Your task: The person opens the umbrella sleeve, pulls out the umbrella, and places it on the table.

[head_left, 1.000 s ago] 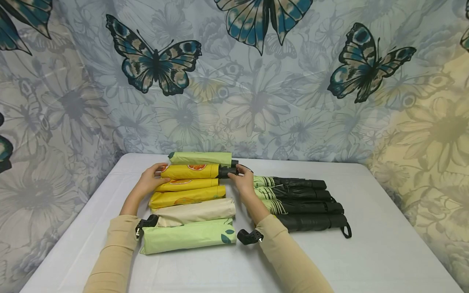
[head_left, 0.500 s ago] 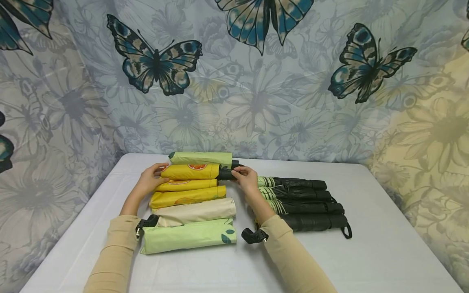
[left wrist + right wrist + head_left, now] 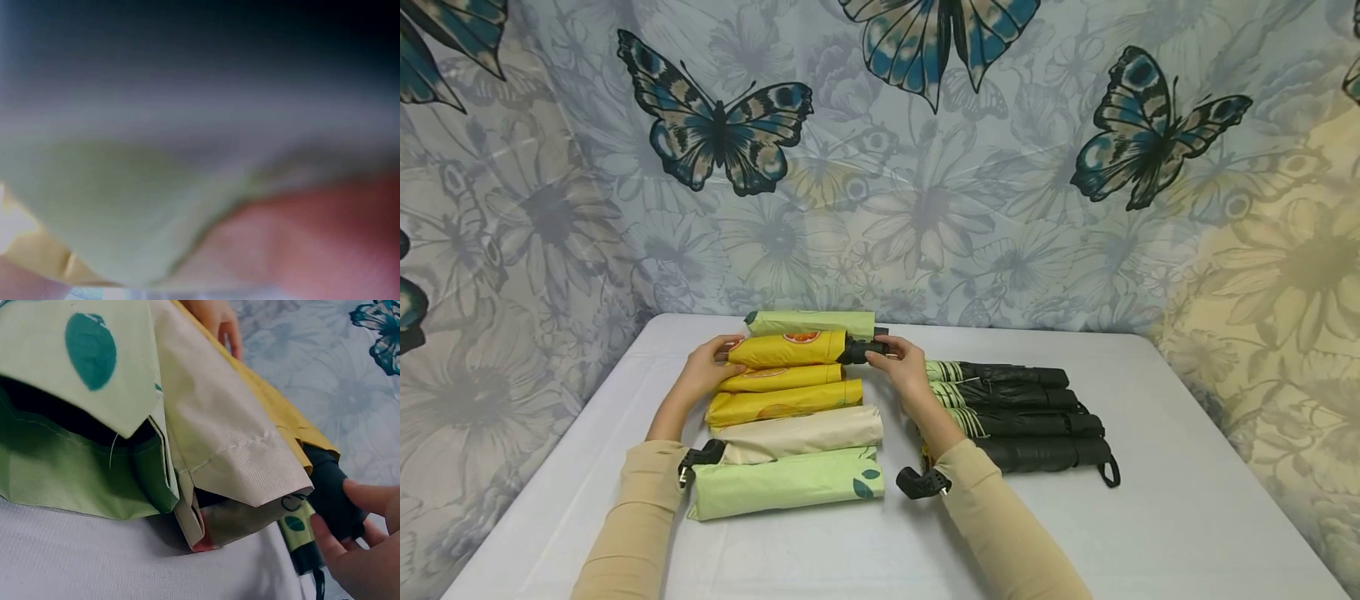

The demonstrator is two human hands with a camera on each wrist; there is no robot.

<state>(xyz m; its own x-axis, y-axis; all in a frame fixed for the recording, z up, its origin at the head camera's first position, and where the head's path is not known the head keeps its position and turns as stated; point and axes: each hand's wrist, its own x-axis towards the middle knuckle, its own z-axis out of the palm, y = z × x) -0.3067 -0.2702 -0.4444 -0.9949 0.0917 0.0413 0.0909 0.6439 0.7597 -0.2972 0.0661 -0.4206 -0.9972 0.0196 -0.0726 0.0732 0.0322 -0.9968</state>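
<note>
The right hand [image 3: 904, 364] pinches the black handle [image 3: 856, 352] of a yellow folded umbrella [image 3: 786, 349] with an orange-slice print, thumb and fingertips closed round it; the right wrist view shows the same grip on the handle [image 3: 331, 494]. The left hand [image 3: 707, 367] cups the umbrella's other end, fingers curled against its tip.

This umbrella lies left of frame centre on the white counter [image 3: 1187, 517], second from the back in a row. A light green umbrella [image 3: 811, 322] lies just behind it, touching. In front come two more yellow umbrellas [image 3: 782, 392], a cream umbrella [image 3: 801, 433] and a light green one with a leaf print [image 3: 782, 485].

Just right of the right forearm, four black umbrellas [image 3: 1022, 412] lie side by side. A butterfly-print cloth [image 3: 925, 167] hangs behind. The left wrist view is a blur.
</note>
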